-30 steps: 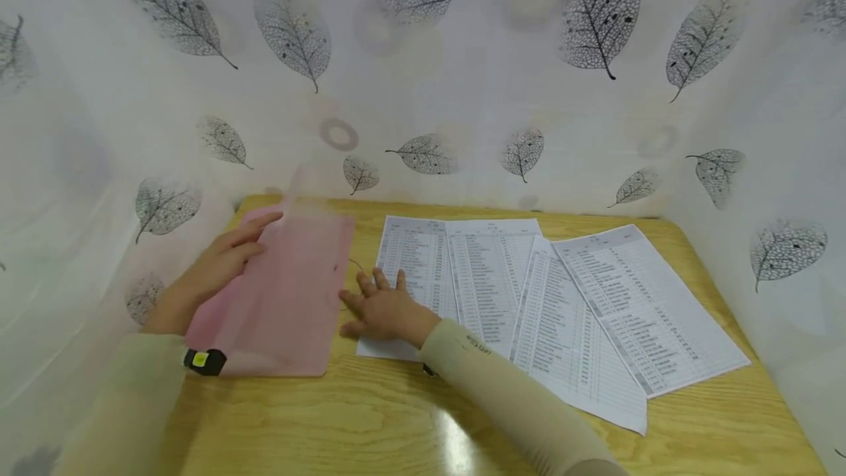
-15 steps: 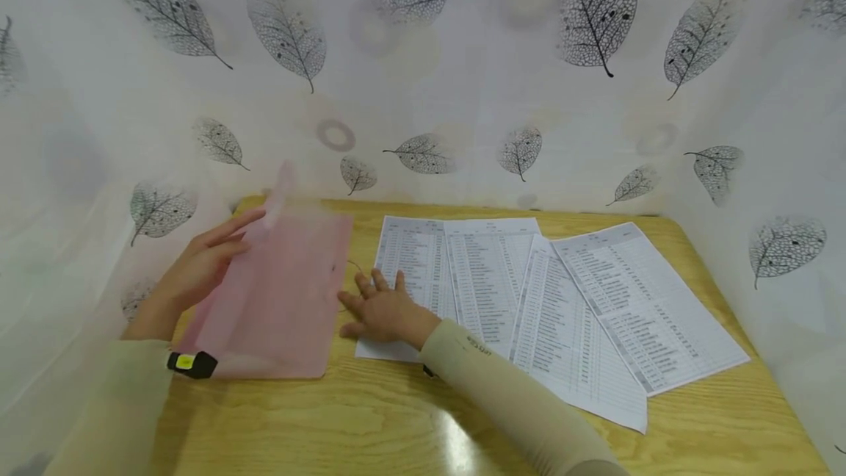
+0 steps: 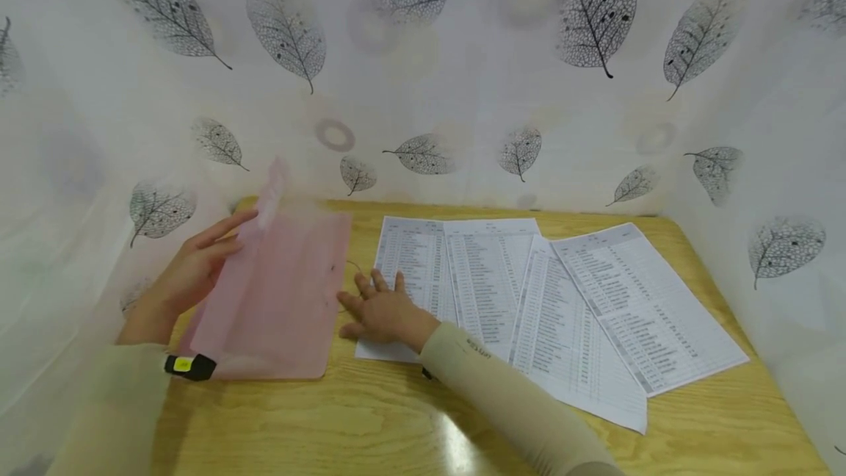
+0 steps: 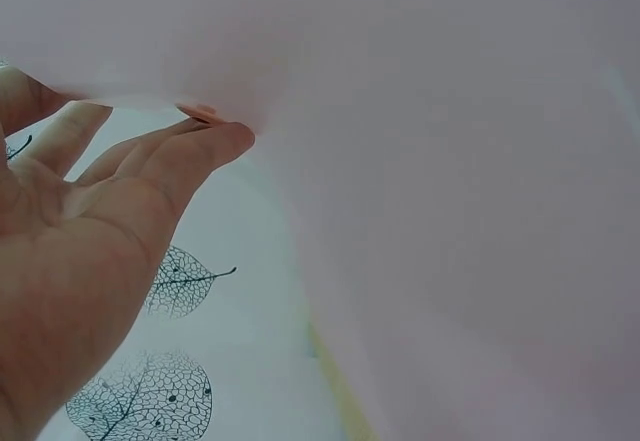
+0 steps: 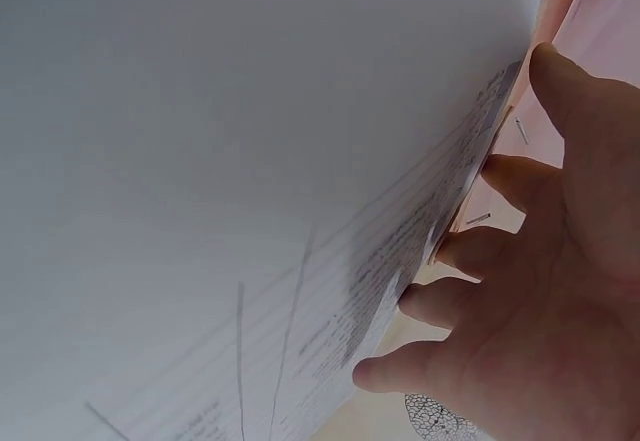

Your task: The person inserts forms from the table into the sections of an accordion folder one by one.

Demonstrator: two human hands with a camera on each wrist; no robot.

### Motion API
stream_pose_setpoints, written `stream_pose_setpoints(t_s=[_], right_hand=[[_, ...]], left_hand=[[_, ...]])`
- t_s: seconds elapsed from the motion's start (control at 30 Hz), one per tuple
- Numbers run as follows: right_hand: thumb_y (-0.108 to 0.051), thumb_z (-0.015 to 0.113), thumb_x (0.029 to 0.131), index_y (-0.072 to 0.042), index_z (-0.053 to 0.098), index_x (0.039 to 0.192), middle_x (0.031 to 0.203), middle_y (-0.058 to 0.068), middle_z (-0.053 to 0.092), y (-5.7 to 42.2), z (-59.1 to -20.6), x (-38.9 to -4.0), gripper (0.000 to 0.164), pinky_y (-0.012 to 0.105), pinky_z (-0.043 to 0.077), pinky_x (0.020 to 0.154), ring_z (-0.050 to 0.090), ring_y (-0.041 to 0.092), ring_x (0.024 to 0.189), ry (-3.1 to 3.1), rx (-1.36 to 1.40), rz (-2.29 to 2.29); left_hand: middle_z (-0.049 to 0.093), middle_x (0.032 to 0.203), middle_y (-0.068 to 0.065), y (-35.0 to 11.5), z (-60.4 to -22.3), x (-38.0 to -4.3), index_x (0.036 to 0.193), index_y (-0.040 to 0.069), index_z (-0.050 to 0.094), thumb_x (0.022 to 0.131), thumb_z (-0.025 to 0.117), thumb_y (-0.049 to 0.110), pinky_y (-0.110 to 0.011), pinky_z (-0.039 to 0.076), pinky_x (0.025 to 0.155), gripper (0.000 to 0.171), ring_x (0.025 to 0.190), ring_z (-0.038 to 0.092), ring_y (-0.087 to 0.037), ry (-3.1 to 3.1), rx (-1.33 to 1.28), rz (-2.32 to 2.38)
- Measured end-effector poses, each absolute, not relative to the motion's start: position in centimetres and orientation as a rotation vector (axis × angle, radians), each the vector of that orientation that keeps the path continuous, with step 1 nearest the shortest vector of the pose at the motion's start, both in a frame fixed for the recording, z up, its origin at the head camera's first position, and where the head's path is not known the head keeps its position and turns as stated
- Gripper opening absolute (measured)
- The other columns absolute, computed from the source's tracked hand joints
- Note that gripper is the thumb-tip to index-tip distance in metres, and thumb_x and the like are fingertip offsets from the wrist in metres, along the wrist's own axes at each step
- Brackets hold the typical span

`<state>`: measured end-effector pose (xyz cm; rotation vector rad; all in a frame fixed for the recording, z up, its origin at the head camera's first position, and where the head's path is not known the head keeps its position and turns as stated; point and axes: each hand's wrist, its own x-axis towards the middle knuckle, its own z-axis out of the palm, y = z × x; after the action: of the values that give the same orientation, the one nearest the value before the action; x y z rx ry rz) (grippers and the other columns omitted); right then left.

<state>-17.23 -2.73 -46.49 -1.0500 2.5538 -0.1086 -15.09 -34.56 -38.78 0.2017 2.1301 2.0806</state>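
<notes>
A pink folder (image 3: 291, 300) lies on the left of the table, its translucent cover (image 3: 231, 285) raised and leaning left. My left hand (image 3: 192, 267) holds the cover's edge with its fingertips. In the left wrist view the cover (image 4: 450, 211) fills most of the picture and hides part of the fingers (image 4: 200, 156). My right hand (image 3: 386, 314) lies with fingers spread over the left edge of the leftmost printed sheet (image 3: 410, 255), beside the folder. The right wrist view has small metal prongs (image 5: 480, 218) on the folder near the fingers (image 5: 470, 251).
Farther right lie a second sheet (image 3: 489, 270), a third (image 3: 555, 329) and a fourth (image 3: 648, 307), fanned and overlapping. A thin curved strip (image 3: 355, 265) shows between folder and papers. White leaf-patterned cloth (image 3: 463, 94) stands behind and beside the wooden table (image 3: 317, 424).
My left hand has moved left, drawing the pink cover with it, so more of the folder's inside shows. The right hand has stayed in place.
</notes>
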Motion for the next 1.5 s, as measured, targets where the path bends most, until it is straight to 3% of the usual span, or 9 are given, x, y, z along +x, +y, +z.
stream_pose_setpoints(t_s=[0.13, 0.23, 0.37, 0.47, 0.6, 0.8, 1.07, 1.33, 1.5], right_hand=[[-0.068, 0.041, 0.105, -0.036, 0.024, 0.168, 0.176, 0.012, 0.014, -2.7, -46.7, -17.1, 0.073, 0.074, 0.017, 0.123, 0.015, 0.045, 0.161, 2.578, -1.052, -0.097], [-0.068, 0.041, 0.105, -0.035, 0.025, 0.168, 0.176, 0.013, 0.014, -2.6, -46.8, -17.0, 0.073, 0.073, 0.018, 0.123, 0.016, 0.046, 0.161, 2.59, -1.059, -0.105], [-0.068, 0.041, 0.106, -0.033, 0.023, 0.169, 0.176, 0.014, 0.013, -2.3, -46.4, -17.0, 0.074, 0.073, 0.017, 0.123, 0.017, 0.046, 0.161, 2.62, -1.077, -0.14], [-0.064, 0.044, 0.107, -0.03, 0.024, 0.169, 0.176, 0.015, 0.017, -1.7, -45.3, -17.1, 0.074, 0.073, 0.02, 0.122, 0.021, 0.044, 0.16, 2.651, -1.109, -0.24], [-0.056, 0.049, 0.109, -0.023, 0.029, 0.168, 0.172, 0.018, 0.028, 0.1, -43.6, -17.9, 0.071, 0.067, 0.028, 0.123, 0.03, 0.04, 0.158, 2.658, -1.145, -0.474], [-0.043, 0.054, 0.11, -0.014, 0.041, 0.163, 0.162, 0.014, 0.049, 5.8, -42.6, -19.4, 0.062, 0.048, 0.042, 0.12, 0.053, 0.034, 0.145, 2.65, -1.084, -0.875], [-0.041, 0.062, 0.107, -0.013, 0.056, 0.153, 0.151, 0.015, 0.06, 14.1, -42.2, -20.8, 0.055, 0.052, 0.055, 0.104, 0.065, 0.036, 0.13, 2.677, -0.722, -1.201], [-0.037, 0.064, 0.106, -0.009, 0.058, 0.15, 0.143, 0.02, 0.065, 21.2, -42.3, -21.7, 0.052, 0.054, 0.055, 0.103, 0.069, 0.04, 0.123, 2.511, -0.369, -1.561], [-0.036, 0.064, 0.107, -0.002, 0.061, 0.144, 0.138, 0.026, 0.066, 25.4, -42.4, -22.4, 0.051, 0.048, 0.059, 0.098, 0.076, 0.023, 0.11, 2.464, -0.207, -1.679]], left_hand=[[0.012, 0.176, 0.011, -34.1, -39.0, -15.1, 0.165, 0.021, 0.038, 0.112, 0.05, 0.015, -0.004, 0.034, 0.102, 0.055, 0.161, -0.002, -0.018, 2.159, 0.174, 2.057], [0.016, 0.173, 0.012, -33.7, -39.1, -15.2, 0.165, 0.023, 0.039, 0.112, 0.051, 0.015, -0.005, 0.039, 0.085, 0.055, 0.161, -0.003, -0.029, 2.186, 0.166, 2.032], [0.022, 0.172, 0.012, -33.3, -39.2, -15.4, 0.164, 0.022, 0.04, 0.111, 0.052, 0.015, -0.009, 0.039, 0.085, 0.055, 0.16, -0.002, -0.038, 2.233, 0.188, 1.981], [0.025, 0.172, 0.013, -33.3, -39.3, -15.5, 0.164, 0.022, 0.04, 0.111, 0.053, 0.016, -0.007, 0.036, 0.099, 0.055, 0.16, -0.001, -0.043, 2.263, 0.196, 1.947], [0.027, 0.17, 0.015, -33.6, -39.4, -15.5, 0.164, 0.023, 0.039, 0.111, 0.054, 0.017, -0.006, 0.037, 0.099, 0.055, 0.16, 0.001, -0.043, 2.284, 0.183, 1.918], [0.019, 0.174, 0.012, -33.6, -39.5, -15.5, 0.166, 0.028, 0.036, 0.112, 0.053, 0.022, -0.006, 0.037, 0.097, 0.057, 0.162, 0.003, -0.037, 2.299, 0.153, 1.858], [0.013, 0.176, 0.01, -33.3, -39.6, -15.6, 0.166, 0.028, 0.035, 0.112, 0.052, 0.02, -0.007, 0.036, 0.102, 0.057, 0.163, 0.001, -0.034, 2.246, 0.188, 1.892], [0.017, 0.174, 0.013, -33.3, -39.5, -15.5, 0.166, 0.028, 0.035, 0.112, 0.052, 0.022, -0.008, 0.035, 0.101, 0.057, 0.162, 0.002, -0.035, 2.256, 0.174, 1.87], [0.013, 0.177, 0.013, -33.3, -39.2, -15.4, 0.167, 0.029, 0.033, 0.112, 0.052, 0.028, -0.008, 0.034, 0.103, 0.058, 0.162, 0.005, -0.035, 2.317, 0.147, 1.784]])
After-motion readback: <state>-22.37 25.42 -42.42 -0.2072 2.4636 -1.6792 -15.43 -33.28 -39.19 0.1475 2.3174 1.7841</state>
